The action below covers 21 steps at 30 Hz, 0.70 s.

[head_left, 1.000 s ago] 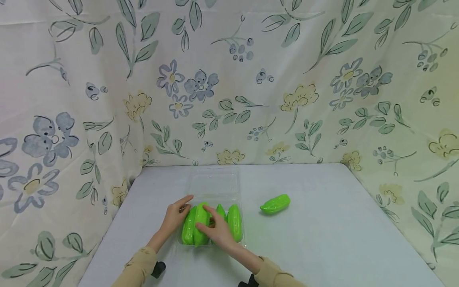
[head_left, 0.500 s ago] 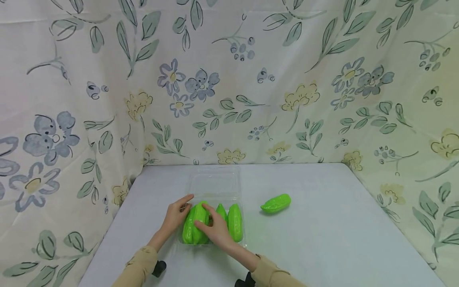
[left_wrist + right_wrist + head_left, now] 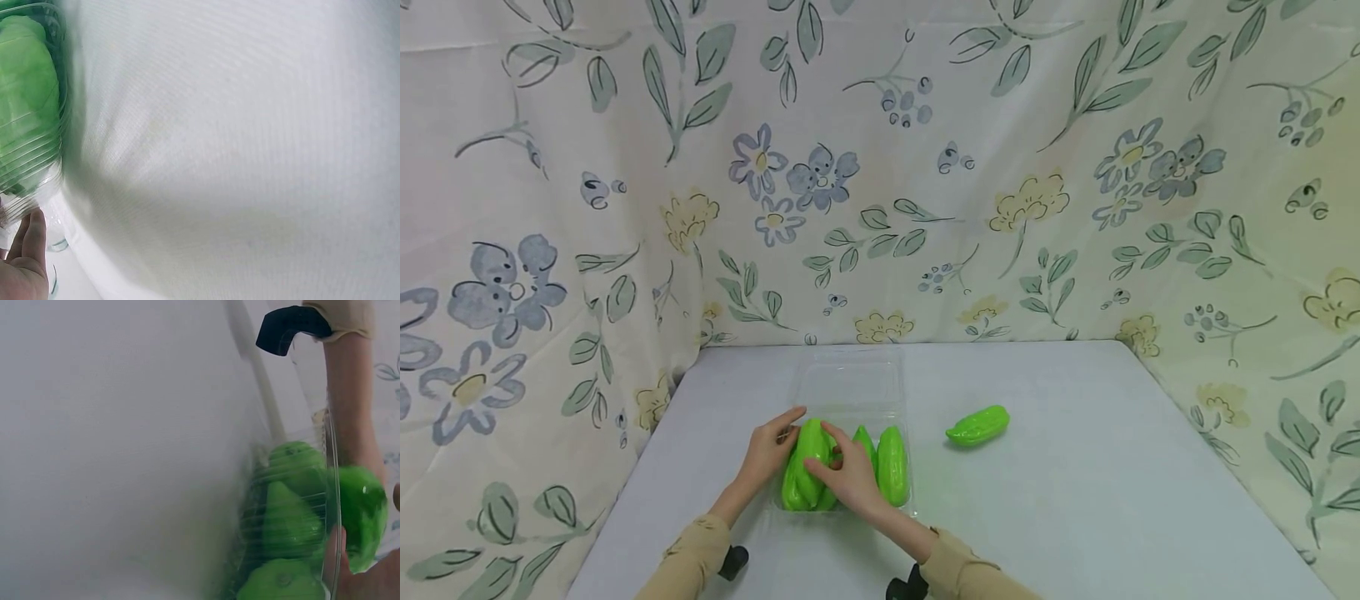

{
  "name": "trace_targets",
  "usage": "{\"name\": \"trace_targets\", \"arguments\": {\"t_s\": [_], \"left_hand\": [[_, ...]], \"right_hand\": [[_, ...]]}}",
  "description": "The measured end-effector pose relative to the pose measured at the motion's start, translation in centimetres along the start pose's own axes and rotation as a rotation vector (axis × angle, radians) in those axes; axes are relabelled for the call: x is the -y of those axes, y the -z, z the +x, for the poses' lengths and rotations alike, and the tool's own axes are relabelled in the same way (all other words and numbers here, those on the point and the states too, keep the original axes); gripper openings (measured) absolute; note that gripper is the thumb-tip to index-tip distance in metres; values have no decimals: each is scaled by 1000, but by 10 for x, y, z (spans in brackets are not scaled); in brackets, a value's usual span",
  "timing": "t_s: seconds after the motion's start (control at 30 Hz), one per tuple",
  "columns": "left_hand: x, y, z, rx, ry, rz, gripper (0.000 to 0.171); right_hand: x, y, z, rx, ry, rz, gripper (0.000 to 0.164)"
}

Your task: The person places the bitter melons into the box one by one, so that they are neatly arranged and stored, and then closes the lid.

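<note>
A clear plastic box (image 3: 912, 487) on the table has its lid (image 3: 847, 379) folded back. Several glossy, bright green, gourd-like vegetables (image 3: 892, 467) with tapered ends are in it. My right hand (image 3: 855, 482) grips one gourd-like vegetable (image 3: 811, 450) between thumb and fingers, tilted over the others at the box's left side. It stands above the rim in the right wrist view. My left hand (image 3: 766, 450) holds the box's left back corner. In the left wrist view its fingers (image 3: 35, 240) touch the ridged wall from outside; the thumb's contact is hidden.
Another green gourd-like vegetable (image 3: 977, 426) lies on the white table (image 3: 1075, 500), right of the box. A floral curtain (image 3: 880, 167) hangs behind the table and along both sides. A black wrist mount (image 3: 907, 583) sits below the right sleeve.
My right hand has shifted slightly left, and the vegetable in it has moved left and tilted over the leftmost one. My left hand and the loose vegetable have stayed in place.
</note>
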<state>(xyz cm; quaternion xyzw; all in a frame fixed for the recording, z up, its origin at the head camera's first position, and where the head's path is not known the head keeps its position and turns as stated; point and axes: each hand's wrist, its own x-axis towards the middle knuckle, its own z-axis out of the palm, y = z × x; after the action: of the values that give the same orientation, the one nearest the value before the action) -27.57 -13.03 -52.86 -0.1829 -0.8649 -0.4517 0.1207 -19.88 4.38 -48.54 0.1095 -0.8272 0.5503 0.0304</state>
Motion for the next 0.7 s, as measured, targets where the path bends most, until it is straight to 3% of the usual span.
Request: {"name": "trace_targets", "arguments": {"t_s": [0.7], "left_hand": [[-4,-1,-2,-14,3,8,35]], "right_hand": [[-3,1,-11,-3,-15,27,61]]}}
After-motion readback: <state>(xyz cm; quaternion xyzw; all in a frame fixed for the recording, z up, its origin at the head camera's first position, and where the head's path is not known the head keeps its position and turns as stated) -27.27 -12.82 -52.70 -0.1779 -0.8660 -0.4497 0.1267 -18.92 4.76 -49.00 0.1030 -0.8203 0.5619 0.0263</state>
